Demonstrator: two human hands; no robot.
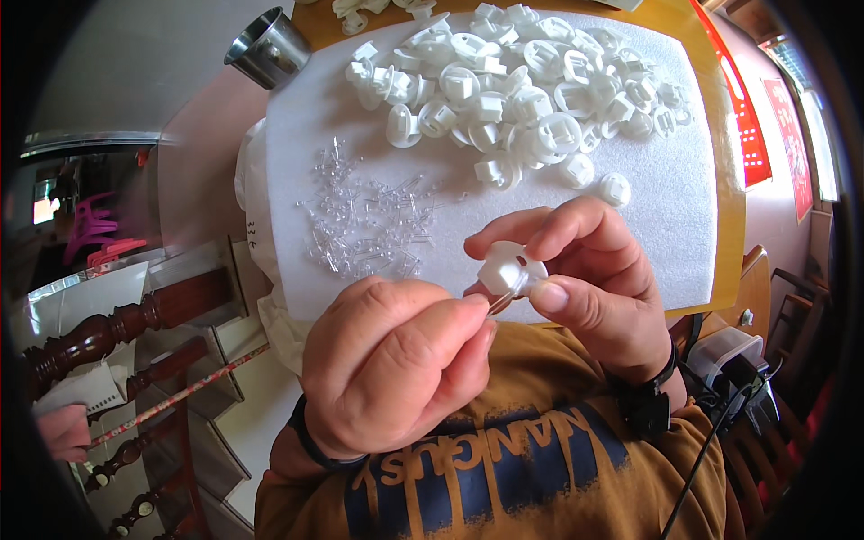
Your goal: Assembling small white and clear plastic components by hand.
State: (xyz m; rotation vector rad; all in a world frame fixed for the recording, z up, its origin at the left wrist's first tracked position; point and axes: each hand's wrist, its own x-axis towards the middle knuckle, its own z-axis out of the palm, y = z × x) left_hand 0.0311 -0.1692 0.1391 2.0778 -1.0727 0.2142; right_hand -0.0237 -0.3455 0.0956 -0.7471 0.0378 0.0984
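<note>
Close to my chest, my right hand (598, 279) holds a small white plastic lamp-holder-like part (506, 267) between thumb and fingers. The part has a round flange and a small dark slot. My left hand (396, 355) is closed in a pinch on the thin wire legs of an LED (501, 304), which meet the underside of the white part. Whether the LED's head sits inside the part is hidden. A loose pile of small clear LEDs (369, 220) with thin legs lies on the white foam sheet (342, 301), beyond my left hand.
A large heap of similar white plastic parts (531, 103) covers the far side of the foam sheet, with one single part (615, 189) nearer my right hand. A metal cup (268, 49) stands at the far left corner. The yellow wooden table edge (727, 270) shows at the right.
</note>
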